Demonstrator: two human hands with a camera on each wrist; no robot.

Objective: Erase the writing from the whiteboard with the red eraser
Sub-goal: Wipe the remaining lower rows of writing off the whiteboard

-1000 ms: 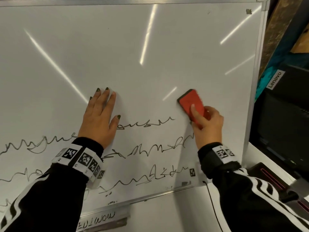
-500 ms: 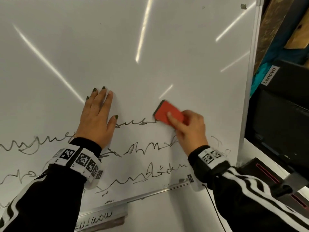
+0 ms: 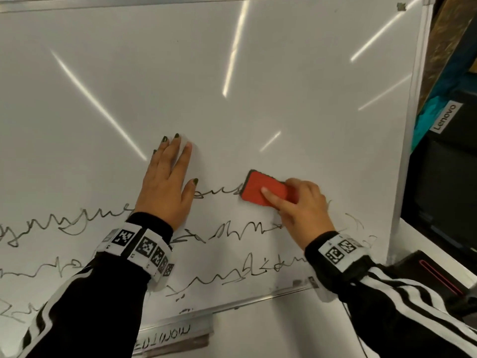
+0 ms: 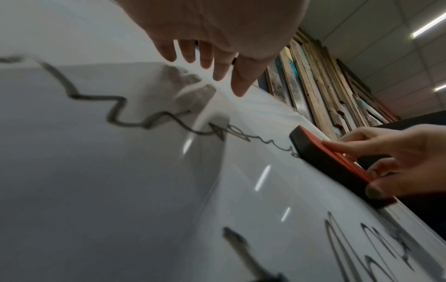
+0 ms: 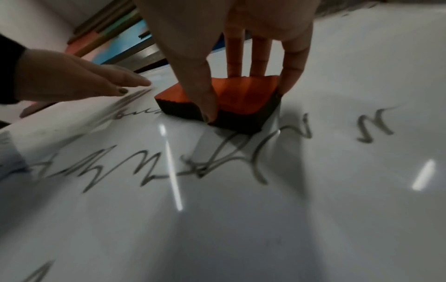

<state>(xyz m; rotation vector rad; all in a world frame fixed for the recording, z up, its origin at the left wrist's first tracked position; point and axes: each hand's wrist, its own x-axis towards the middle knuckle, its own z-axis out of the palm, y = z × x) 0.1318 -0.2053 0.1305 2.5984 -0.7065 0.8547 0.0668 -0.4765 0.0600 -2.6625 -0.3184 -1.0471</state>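
1. Broadly, whiteboard (image 3: pixel 232 73): top clean; scribbled writing (image 3: pixel 77 223) fills the lower rows.
2. Left hand (image 3: pixel 165 187): flat, fingers straight, bracing the board.
3. Right hand (image 3: pixel 302 208): clamped on the red eraser (image 3: pixel 263 189), long axis along the top row, leftward scribble between the hands.
4. Versus half a second ago: eraser slightly right.

Left hand (image 3: pixel 165 187) flat on the white metal-framed whiteboard (image 3: pixel 258 73), left of centre. Red block eraser with dark felt base (image 3: pixel 263 191) on the board to its right, held in the right hand's (image 3: pixel 304 210) grip. Scribbled black writing (image 3: pixel 232 231) runs between and nearer. Black Lenovo box (image 3: pixel 449 151) lies right of the board.
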